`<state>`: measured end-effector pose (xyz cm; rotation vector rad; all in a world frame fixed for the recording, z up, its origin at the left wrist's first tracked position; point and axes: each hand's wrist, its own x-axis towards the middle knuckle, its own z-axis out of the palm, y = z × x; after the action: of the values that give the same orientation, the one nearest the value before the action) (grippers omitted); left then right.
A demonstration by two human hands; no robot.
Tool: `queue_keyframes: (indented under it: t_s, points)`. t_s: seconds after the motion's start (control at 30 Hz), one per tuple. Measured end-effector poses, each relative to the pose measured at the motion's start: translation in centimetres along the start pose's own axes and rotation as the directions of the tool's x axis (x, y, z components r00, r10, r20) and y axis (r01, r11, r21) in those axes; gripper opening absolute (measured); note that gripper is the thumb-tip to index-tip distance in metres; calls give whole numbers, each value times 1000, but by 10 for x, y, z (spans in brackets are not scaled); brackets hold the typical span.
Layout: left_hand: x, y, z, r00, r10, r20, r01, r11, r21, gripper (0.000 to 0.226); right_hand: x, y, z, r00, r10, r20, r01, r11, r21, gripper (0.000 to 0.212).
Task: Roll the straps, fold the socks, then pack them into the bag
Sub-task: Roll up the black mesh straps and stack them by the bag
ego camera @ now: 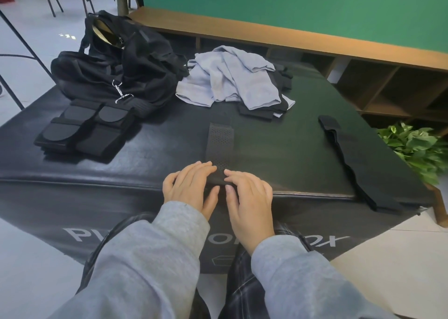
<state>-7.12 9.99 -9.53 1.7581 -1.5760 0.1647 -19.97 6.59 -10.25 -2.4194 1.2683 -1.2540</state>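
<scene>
hands rolling strap, socks – bag beyond

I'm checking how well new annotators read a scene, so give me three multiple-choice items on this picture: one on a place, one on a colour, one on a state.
1. Where is the black bag?
A. far left of the black box top
B. on the floor
C. on the wooden bench

2. What colour are the heaped socks?
A. red
B. light blue-grey
C. yellow

3. What are the left hand and right hand doing with the perforated strap?
A. resting away from it
B. gripping its near, rolled end
C. lifting it high

Key: 1 A, the bag sits at the box's far-left corner; 2 B, the heap is pale blue-grey; 3 B, fingers curl round the rolled end while the rest lies flat.
</scene>
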Motion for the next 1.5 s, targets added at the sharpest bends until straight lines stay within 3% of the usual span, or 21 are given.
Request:
queue_keyframes:
  t_s: [0.1, 0.23, 0.37, 0.53, 0.67, 0.87, 1.03, 1.1, 1.5]
  points:
    - [1, 4, -5, 998, -62, 6, 62, 997, -52, 32, -1, -1, -5, 1000, 14, -8, -14, 997, 73, 22]
    - [2, 13, -13, 959, -264, 105, 281, 932, -228, 28, -1, -7, -12, 998, 58, 29, -62, 986, 153, 15]
    - [0, 18, -13, 939, -341, 39, 331, 870, -367, 39, -2, -12, -14, 997, 78, 27, -82, 971, 223, 17]
    - [3, 23, -19, 961, -267, 71, 276, 910, -310, 44, -1, -13, -18, 990, 139, -9, -130, 947, 293, 27]
    - [3, 26, -23, 968, -229, 106, 247, 945, -213, 9, -4, -9, -13, 990, 138, 1, -135, 967, 217, 18]
    - [2, 23, -18, 958, -256, 131, 272, 954, -126, 36, -3, -5, -9, 999, 42, 21, -44, 996, 71, 34]
    - [0, 12, -7, 996, -71, 61, 75, 995, -67, 47, -4, 0, -5, 999, 38, 4, -38, 999, 37, 40]
    - [0, 10, -4, 998, -59, 16, 60, 996, -72, 51, -4, 1, -5, 999, 34, 0, -33, 999, 32, 41]
    - [-1, 5, -2, 997, 1, -72, -8, 996, -91, 41, -4, 1, -6, 1000, 12, 8, -12, 1000, 14, 39]
